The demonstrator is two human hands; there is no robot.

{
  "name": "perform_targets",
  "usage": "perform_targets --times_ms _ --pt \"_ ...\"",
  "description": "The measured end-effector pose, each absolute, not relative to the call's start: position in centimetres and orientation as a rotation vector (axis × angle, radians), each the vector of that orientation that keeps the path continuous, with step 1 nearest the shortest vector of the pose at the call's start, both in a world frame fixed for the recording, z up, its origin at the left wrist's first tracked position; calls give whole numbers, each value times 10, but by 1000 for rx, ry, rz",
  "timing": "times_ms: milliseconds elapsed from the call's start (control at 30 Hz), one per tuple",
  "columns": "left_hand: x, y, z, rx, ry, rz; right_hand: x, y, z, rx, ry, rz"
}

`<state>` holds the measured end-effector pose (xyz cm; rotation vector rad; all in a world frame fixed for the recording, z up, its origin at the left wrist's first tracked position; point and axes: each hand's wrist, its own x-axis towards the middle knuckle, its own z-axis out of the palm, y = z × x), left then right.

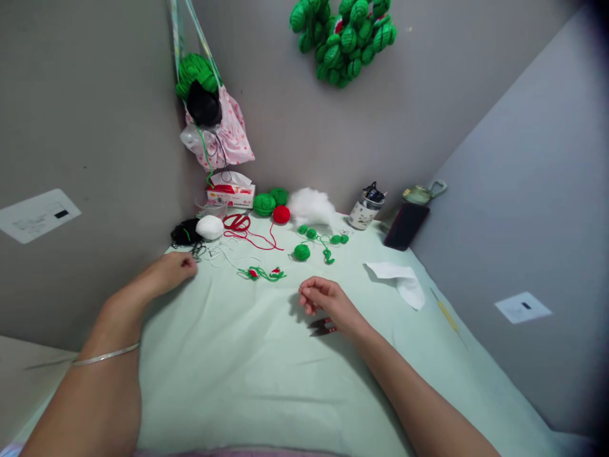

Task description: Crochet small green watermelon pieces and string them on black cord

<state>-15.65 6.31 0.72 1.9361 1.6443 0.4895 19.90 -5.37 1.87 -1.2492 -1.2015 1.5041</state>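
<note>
At the left edge of the cloth, my left hand (177, 270) has its fingers curled closed just below a tangle of black yarn (184, 233). Whatever those fingers hold, if anything, is hidden. My right hand (328, 301) hovers near the middle with thumb and fingertips pinched together; nothing I can name shows between them. Partly under that hand lies a pair of dark thread snips (318, 327). Two small red, white and green crocheted pieces (264, 273) with green yarn tails rest between my hands. Farther back are small green crocheted balls (301, 252) on strands.
Along the back stand a white yarn ball (209, 227), red yarn ball (281, 214), green yarn balls (264, 204), white stuffing (311, 206), a tissue box (231, 194), a cup (365, 212) and a phone (406, 226). White paper (399, 282) and a yellow-handled hook (447, 315) lie right.
</note>
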Motion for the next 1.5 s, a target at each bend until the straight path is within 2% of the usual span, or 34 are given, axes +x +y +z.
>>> perform_targets --times_ms 167,333,467,600,667,833,1033,1100,1267,1400,1500 --pt "-72 18 32 1876 961 433 197 -55 19 -1250 -1200 1509" --pt "-4 -37 20 2142 719 638 192 -57 12 -1219 -1152 1622" --pt "10 -57 1 2566 535 645 185 -62 15 -1182 -1063 1735" --pt "14 -64 -3 2729 454 668 189 -60 22 -1102 -1017 1740" --pt "15 -65 -2 2739 426 641 200 -54 20 -1161 -1101 1587" --pt "13 -63 -2 2683 462 580 244 -32 5 -1532 -1396 883" --pt "10 -61 -2 2577 501 620 269 -30 18 -1599 -1441 574" --pt "10 -62 0 2491 530 701 260 -39 29 -1557 -1498 657" --pt "7 -59 4 2246 659 937 213 -67 41 -1185 -1743 1483" --pt "0 -47 7 2140 778 1031 200 -70 40 -1196 -1613 1461" --pt "-6 -33 4 2190 839 924 216 -64 45 -1255 -1430 1375"
